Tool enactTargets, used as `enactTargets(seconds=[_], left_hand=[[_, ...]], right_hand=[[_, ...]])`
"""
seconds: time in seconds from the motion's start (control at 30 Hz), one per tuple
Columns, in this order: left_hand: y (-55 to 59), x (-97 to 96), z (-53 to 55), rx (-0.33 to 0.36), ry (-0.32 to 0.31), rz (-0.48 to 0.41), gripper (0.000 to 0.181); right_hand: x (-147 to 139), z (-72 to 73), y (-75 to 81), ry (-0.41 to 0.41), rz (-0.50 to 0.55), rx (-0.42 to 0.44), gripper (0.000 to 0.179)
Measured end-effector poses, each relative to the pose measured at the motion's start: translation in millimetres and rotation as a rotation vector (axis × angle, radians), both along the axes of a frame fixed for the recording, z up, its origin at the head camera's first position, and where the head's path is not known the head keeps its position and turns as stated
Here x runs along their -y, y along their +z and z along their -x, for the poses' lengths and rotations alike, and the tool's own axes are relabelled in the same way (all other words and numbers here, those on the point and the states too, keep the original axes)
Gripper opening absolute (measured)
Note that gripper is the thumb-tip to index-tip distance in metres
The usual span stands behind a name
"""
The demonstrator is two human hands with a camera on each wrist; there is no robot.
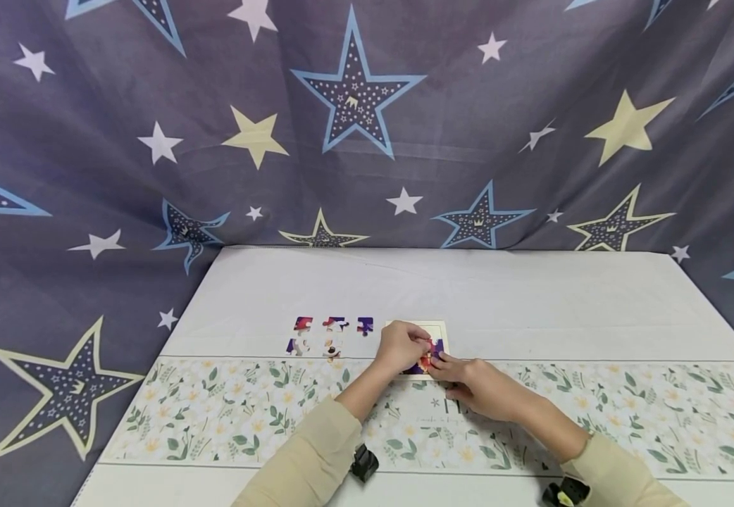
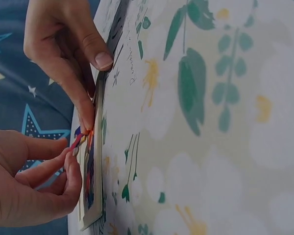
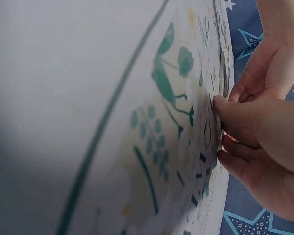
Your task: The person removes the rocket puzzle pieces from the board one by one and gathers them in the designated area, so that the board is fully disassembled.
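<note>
My left hand (image 1: pixel 401 346) is over a small pale puzzle tray (image 1: pixel 444 331), its palm hiding the tray's left side. Between its thumb and fingers, a thin red and purple jigsaw piece (image 2: pixel 77 142) is pinched at a tilt above the tray, seen in the left wrist view. My right hand (image 1: pixel 482 389) comes in from the right, and its index fingertip touches the colourful pieces near that tilted piece. Its thumb rests by the tray's near edge. Purple and orange joined pieces (image 1: pixel 413 369) lie inside the tray, partly covered by the hands.
Left of the tray lie several loose jigsaw pieces, among them a red one (image 1: pixel 303 323), a purple one (image 1: pixel 365 324) and a pale one (image 1: pixel 332 348). A flowered cloth band (image 1: pixel 215 408) crosses the white table (image 1: pixel 500 296). A star-patterned curtain (image 1: pixel 443 127) hangs behind.
</note>
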State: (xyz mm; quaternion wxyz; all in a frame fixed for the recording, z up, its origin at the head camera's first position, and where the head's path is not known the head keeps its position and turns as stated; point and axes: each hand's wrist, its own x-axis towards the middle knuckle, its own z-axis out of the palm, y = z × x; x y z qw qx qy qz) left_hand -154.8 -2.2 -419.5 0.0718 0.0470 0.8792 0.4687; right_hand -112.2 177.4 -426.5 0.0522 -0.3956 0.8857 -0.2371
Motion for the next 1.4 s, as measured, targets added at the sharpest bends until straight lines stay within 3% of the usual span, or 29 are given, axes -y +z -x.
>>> enactTargets(seconds=[0.67, 0.8, 1.17, 1.4], left_hand=[[1.6, -3.2, 1.2, -0.081, 0.063, 0.039, 0.004], [1.5, -3.6, 2.8, -0.063, 0.082, 0.032, 0.004], [2.6, -3.0, 4.9, -0.015, 0.057, -0.038, 0.006], [2.2, -5.5, 6.8, -0.079, 0.044, -0.012, 0.006]], right_hand=[[0.3, -3.1, 1.5, -0.016, -0.031, 0.017, 0.04], [-0.8, -4.4, 2.4, -0.015, -0.043, 0.039, 0.041], [-3.5, -5.1, 2.8, -0.015, -0.042, 0.121, 0.044], [-3.8, -5.5, 3.6, -0.006, -0.05, 0.083, 0.043]])
